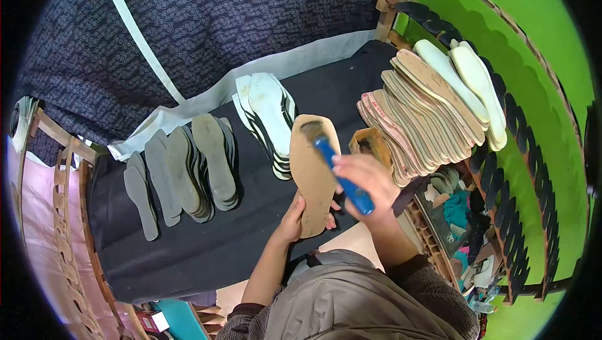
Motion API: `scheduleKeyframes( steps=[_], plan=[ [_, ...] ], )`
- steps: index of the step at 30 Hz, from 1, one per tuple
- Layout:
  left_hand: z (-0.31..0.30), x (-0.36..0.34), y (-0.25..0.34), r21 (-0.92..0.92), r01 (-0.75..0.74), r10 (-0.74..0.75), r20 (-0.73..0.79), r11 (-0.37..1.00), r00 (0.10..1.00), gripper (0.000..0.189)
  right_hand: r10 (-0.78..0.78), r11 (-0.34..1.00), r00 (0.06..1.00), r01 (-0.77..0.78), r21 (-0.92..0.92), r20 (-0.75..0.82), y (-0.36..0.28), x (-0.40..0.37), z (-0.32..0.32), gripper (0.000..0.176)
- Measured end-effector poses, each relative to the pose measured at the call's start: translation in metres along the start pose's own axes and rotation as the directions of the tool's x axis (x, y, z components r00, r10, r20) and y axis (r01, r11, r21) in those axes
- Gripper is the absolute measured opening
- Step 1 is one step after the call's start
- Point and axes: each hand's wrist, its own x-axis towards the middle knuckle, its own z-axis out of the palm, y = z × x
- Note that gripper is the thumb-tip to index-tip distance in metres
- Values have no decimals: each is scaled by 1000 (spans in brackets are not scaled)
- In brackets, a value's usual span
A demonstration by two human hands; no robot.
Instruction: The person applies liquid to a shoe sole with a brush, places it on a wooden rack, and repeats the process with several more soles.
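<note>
A tan insole (311, 177) is held up with its toe end away from me. My left hand (292, 219) grips its narrower heel end, thumb on the near face and fingertips showing past the right edge. My right hand (367, 183) is wrapped round a brush with a blue handle (356, 196). The dark bristles of the brush touch the insole near its toe end. Just right of the insole stands an open brownish container (371, 144), partly hidden behind my right hand; its contents are dark.
On the black-covered table (251, 233) lie grey soles (213, 158) at the left and white insoles (268, 108) in the middle. A long row of tan insoles (420, 114) fills the right. Beyond it, racks of black pieces (508, 208) stand against a green wall.
</note>
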Motion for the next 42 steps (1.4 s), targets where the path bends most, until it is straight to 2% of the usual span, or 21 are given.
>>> scheduleKeyframes(
  steps=[2,4,6,8,10,11,12,14,16,18,22,24,26,29,30,32,34,36,38,40,42],
  plan=[
    [-1,-3,4,61,8,-4,-63,998,998,62,-69,967,987,31,252,145,-5,-2,6,40],
    [-4,-5,4,117,23,-8,-128,993,992,63,-101,972,985,68,225,139,-3,-2,9,35],
    [-8,-2,-1,25,-29,29,-24,999,999,63,-22,999,999,23,40,-23,3,4,9,22],
    [-7,-2,3,40,-21,21,-12,999,1000,63,-59,993,997,54,110,48,1,6,10,23],
    [-2,-4,8,181,-16,40,-131,983,991,63,-138,966,975,93,243,175,-1,8,11,27],
    [-14,-4,-5,23,-29,31,-78,999,996,64,-139,966,976,96,240,168,-1,8,13,26],
    [-13,-4,-4,21,-29,30,-79,999,996,64,-138,966,976,95,240,170,1,8,14,26],
    [-10,-2,1,77,-42,44,-34,996,998,64,-57,994,998,56,90,6,8,11,18,21],
    [-5,-3,5,95,-44,47,-37,994,998,64,-51,992,999,50,119,7,8,12,20,23],
    [-3,-4,7,125,-47,62,-118,991,991,64,-173,966,974,138,221,148,7,9,19,30],
    [-10,-3,5,115,-62,67,-40,991,997,63,35,997,999,-35,68,3,8,9,15,33],
    [-8,-4,6,94,-68,75,-67,993,995,63,-82,983,992,64,169,99,5,7,13,31],
    [-3,-5,12,127,-86,100,-108,988,989,63,-102,964,983,61,258,151,2,4,10,29],
    [-12,-4,1,63,-81,83,-30,995,996,63,7,999,999,-5,49,-35,7,3,12,26],
    [-11,-5,2,64,-81,83,-29,995,996,63,6,999,999,-4,49,-36,5,2,12,26],
    [-5,-6,8,168,-74,90,-93,983,992,63,-106,983,989,88,163,100,0,-2,10,20],
    [-3,-7,9,200,-81,106,-123,977,987,63,-167,942,965,96,321,201,-9,-5,12,19],
    [-5,-9,7,232,-84,122,-156,969,980,63,-123,967,985,90,238,125,-1,0,7,23],
    [-15,-6,0,16,-127,126,15,992,992,59,-7,999,1000,7,50,-3,6,1,8,33],
    [-17,-7,-2,6,-132,131,54,991,990,57,-14,992,996,3,125,88,-1,2,4,31],
    [-12,-10,-6,267,-112,196,-309,957,931,56,-249,915,936,142,379,249,-1,-4,10,31]
  ],
)
